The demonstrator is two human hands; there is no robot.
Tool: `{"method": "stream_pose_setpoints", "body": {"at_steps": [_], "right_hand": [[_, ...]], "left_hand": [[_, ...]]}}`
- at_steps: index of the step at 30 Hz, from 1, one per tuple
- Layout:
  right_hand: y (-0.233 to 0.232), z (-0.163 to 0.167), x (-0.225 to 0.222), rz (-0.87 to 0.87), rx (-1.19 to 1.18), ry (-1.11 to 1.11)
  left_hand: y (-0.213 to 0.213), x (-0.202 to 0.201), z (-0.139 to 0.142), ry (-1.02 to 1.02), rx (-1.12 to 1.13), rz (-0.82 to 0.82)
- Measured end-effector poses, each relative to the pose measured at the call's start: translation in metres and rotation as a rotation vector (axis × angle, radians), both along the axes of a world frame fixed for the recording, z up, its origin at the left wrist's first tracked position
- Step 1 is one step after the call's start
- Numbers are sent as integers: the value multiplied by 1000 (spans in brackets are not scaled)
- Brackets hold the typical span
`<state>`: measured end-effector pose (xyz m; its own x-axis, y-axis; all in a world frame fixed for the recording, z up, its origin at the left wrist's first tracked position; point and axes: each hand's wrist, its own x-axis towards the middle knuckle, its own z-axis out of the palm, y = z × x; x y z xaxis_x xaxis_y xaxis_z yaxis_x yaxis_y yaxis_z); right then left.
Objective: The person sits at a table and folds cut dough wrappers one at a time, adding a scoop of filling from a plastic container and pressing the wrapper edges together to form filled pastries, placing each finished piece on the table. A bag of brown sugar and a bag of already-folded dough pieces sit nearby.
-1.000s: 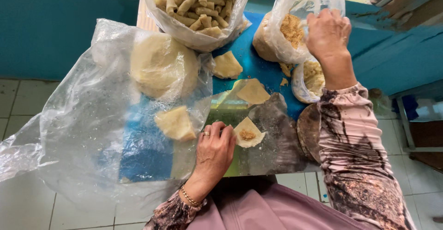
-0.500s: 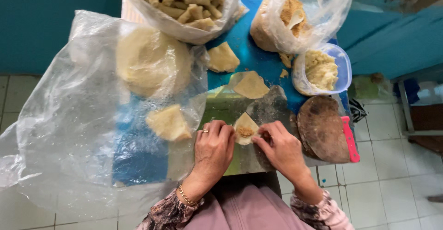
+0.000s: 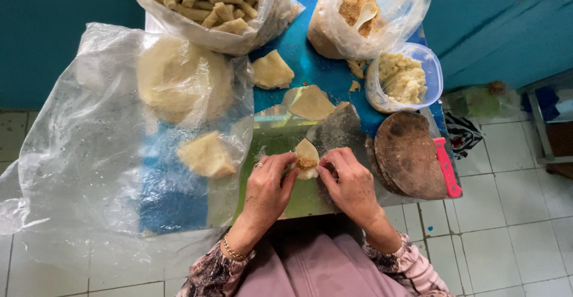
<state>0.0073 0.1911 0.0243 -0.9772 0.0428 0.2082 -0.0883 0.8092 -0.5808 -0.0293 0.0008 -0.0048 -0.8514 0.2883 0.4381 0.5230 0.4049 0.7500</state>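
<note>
Since half a second ago both hands have closed further in on the wrapper [image 3: 307, 157], which now shows a dab of brown filling at its near edge. It lies flat on the green board [image 3: 271, 148], between the two hands, at mid-table near the person.

Left hand [image 3: 267, 191]: thumb and fingertips pinched on the wrapper's left near corner. Right hand [image 3: 351, 183]: fingertips pressed on its right near edge, not lifting it.

Risk, as judged: the thin sheet could tear if the pinch pulls sideways; filling could squeeze out at the near edge if the fold is pressed too hard.

Further out: two spare wrappers [image 3: 310, 102] farther on the blue table [image 3: 310, 64], a tub of pale filling [image 3: 403, 77] to the far right, a bag of finished rolls [image 3: 206, 2] at the far left.
</note>
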Motion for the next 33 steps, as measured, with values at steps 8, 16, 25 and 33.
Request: {"method": "stream_pose_setpoints", "body": {"at_steps": [8,16,25,33], "right_hand": [[-12,-7,-1,154,7,257],[-10,-11,7,239,138,259],[-8,-18,-22,198,75,267],[1,-15,-45,155,-190,-39]], "left_hand": [[-1,-1,0,42,-8,-154],[-2,-9,-10,137,-169,-146],[11,-17,-10,127,-206,-18],[18,-29,-1,1,-164,101]]}}
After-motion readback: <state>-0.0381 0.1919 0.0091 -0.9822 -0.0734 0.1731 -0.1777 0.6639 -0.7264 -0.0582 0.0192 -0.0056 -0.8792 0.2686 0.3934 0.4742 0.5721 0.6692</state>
